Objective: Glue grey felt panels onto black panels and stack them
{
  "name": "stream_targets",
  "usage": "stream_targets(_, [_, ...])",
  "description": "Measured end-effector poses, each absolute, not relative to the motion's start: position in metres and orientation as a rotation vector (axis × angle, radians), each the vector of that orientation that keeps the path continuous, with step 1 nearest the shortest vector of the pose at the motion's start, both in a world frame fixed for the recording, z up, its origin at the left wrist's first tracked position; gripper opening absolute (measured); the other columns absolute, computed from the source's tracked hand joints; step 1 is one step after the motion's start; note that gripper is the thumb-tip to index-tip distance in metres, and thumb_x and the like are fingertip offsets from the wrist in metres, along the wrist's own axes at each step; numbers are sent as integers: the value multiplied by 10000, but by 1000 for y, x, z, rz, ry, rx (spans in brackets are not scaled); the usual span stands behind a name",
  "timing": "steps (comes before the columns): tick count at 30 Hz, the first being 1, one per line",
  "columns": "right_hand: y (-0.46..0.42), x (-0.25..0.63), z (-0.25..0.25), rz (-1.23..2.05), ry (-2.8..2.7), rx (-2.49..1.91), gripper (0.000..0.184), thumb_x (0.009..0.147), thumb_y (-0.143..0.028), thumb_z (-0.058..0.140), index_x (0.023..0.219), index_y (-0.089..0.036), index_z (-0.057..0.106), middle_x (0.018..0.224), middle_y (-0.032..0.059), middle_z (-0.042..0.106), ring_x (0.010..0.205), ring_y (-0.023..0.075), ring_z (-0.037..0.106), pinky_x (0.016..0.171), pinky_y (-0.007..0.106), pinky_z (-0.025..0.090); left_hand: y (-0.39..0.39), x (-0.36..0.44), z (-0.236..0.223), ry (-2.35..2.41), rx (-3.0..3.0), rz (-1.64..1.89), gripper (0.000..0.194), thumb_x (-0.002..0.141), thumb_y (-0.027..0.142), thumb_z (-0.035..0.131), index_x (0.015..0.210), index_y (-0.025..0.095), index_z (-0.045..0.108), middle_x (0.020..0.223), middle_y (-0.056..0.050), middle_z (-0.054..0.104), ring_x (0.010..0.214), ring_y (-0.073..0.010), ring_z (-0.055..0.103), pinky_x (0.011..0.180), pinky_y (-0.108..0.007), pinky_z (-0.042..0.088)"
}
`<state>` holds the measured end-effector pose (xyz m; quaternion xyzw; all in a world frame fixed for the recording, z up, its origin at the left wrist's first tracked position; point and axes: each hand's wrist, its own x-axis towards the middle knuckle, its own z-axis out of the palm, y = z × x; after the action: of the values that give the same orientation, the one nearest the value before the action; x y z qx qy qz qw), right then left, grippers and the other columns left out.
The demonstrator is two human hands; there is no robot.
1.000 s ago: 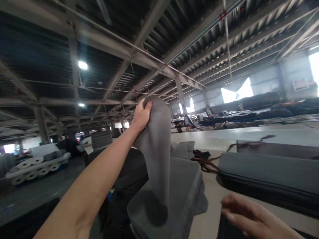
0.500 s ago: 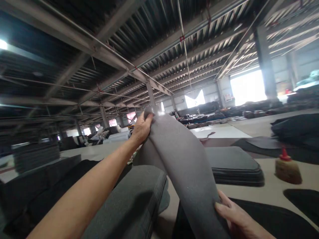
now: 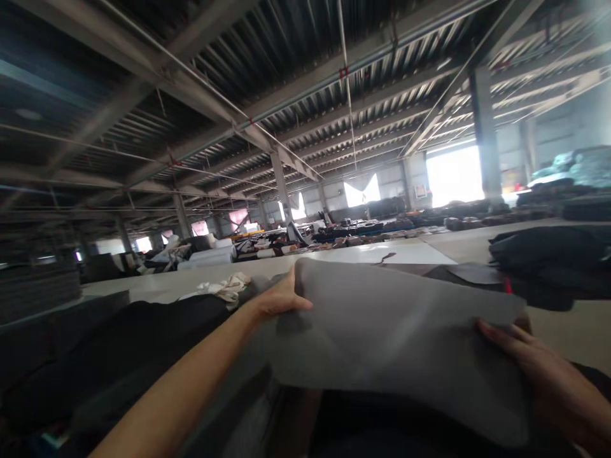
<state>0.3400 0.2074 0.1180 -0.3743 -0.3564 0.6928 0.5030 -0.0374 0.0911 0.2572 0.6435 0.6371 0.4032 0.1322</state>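
A flexible grey mat (image 3: 382, 324) with rounded corners is stretched out in front of me, its smooth side facing me. My left hand (image 3: 281, 296) grips it at the upper left corner, thumb on the near face. At the right end my right hand (image 3: 518, 350) pinches the same mat, with the thumb in front and the other fingers mostly hidden behind it. Beneath the mat, a stack of dark grey mats (image 3: 238, 394) shows in part at the lower left. Black material lies in shadow below.
Dark fabric (image 3: 157, 337) covers the left side, near a crumpled cream cloth (image 3: 229, 286). At the right a black cloth heap (image 3: 548, 261) sits on a pale table (image 3: 573, 324). A red tip (image 3: 508, 285) pokes up behind the mat. Farther back are piles of material and pillars.
The mat has swung from a steep, curled position to a wide, flatter one. My right hand has risen and moved right; my left hand has come down. The mat now hides the stack behind it.
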Motion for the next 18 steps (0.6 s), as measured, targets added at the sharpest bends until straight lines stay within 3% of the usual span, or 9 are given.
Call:
stream_targets(3, [218, 354, 128, 1482, -940, -1092, 410, 708, -424, 746, 1097, -317, 674, 1083, 156, 715, 825, 325, 702, 671, 428, 548, 99, -44, 241, 1789, 1801, 1131, 926, 565, 178, 837, 1412, 195, 465, 1242, -73, 666, 1112, -285, 632, 861, -341, 554])
stream_targets(5, [229, 364, 131, 1281, -1100, -1248, 309, 730, -517, 704, 953, -304, 691, 1057, 171, 710, 801, 315, 688, 710, 452, 524, 106, -49, 227, 1811, 1741, 1104, 589, 656, 194, 819, 1209, 157, 622, 1096, -59, 705, 984, -243, 667, 816, -339, 558])
stream_targets(7, [241, 373, 129, 1141, -1258, -1305, 290, 706, -546, 703, 851, -296, 699, 1067, 182, 703, 816, 309, 680, 741, 459, 506, 113, -53, 213, 1875, 1667, 1093, 270, 796, 262, 774, 1010, 132, 674, 961, -42, 700, 851, -194, 667, 765, -338, 562])
stream_targets(8, [246, 377, 126, 1143, -1292, -1292, 282, 686, -536, 715, 832, -295, 701, 1077, 188, 699, 821, 311, 680, 743, 464, 503, 116, -55, 206, 1908, 1631, 1099, 212, 854, 299, 741, 957, 127, 671, 918, -33, 688, 805, -175, 657, 741, -332, 562])
stream_targets(15, [270, 408, 85, 1651, -1130, -1132, 520, 581, -353, 803, 1087, -299, 696, 1103, 255, 677, 834, 368, 698, 713, 496, 513, 123, -50, 166, 2013, 1481, 1278, 275, 967, 406, 622, 977, 132, 644, 865, -17, 651, 708, -133, 620, 663, -292, 550])
stream_targets(18, [273, 415, 76, 1578, -1195, -1150, 406, 622, -390, 806, 1006, -302, 705, 1184, 251, 654, 884, 358, 694, 718, 470, 522, 122, -41, 156, 2050, 1468, 1382, 300, 986, 427, 582, 1016, 135, 643, 906, -29, 660, 757, -150, 638, 709, -320, 561])
